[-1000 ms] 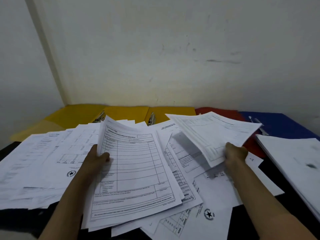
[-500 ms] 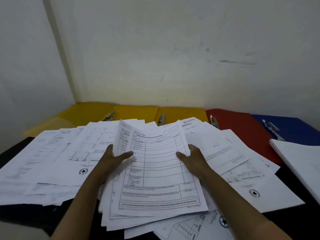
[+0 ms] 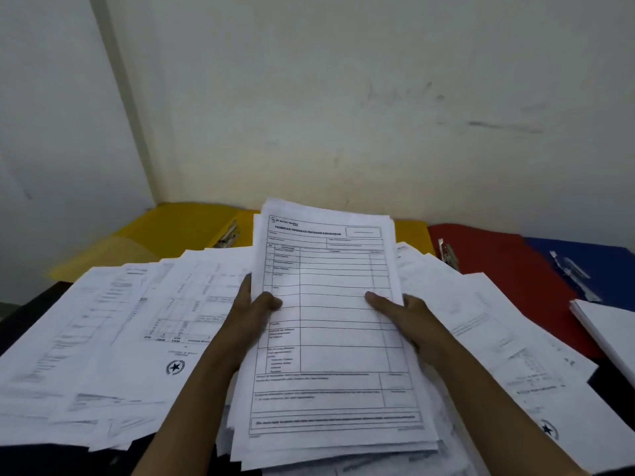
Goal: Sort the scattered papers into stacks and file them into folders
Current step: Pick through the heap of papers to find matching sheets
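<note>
Held stack: You hold a stack of printed forms (image 3: 330,338) over the middle of the desk, near its front edge. The top sheet is a ruled table form with a header line, facing you and tilted up at its far end.
Left hand: Your left hand (image 3: 249,317) grips the stack's left edge, thumb curled over the top sheet, fingers behind the paper.
Right hand: Your right hand (image 3: 405,314) grips the stack's right edge the same way, thumb lying on the top sheet, fingers hidden underneath.
Loose papers, left: Scattered papers (image 3: 113,334) cover the left half of the desk, overlapping one another. One bears a round star seal (image 3: 175,367).
Loose papers, right: More loose sheets (image 3: 498,341) fan out to the right of the stack toward the front right corner, one with a star seal near that corner.
Folders: Along the back edge, against the wall, lie open folders: yellow folders (image 3: 178,228) on the left with a metal clip, a red folder (image 3: 494,255) right of centre, and a blue folder (image 3: 591,266) at the back right corner.
Separate pile: A neat white pile (image 3: 608,324) sits at the right edge, just in front of the blue folder.
Desk: The dark desk (image 3: 31,304) shows at the left edge and front.
</note>
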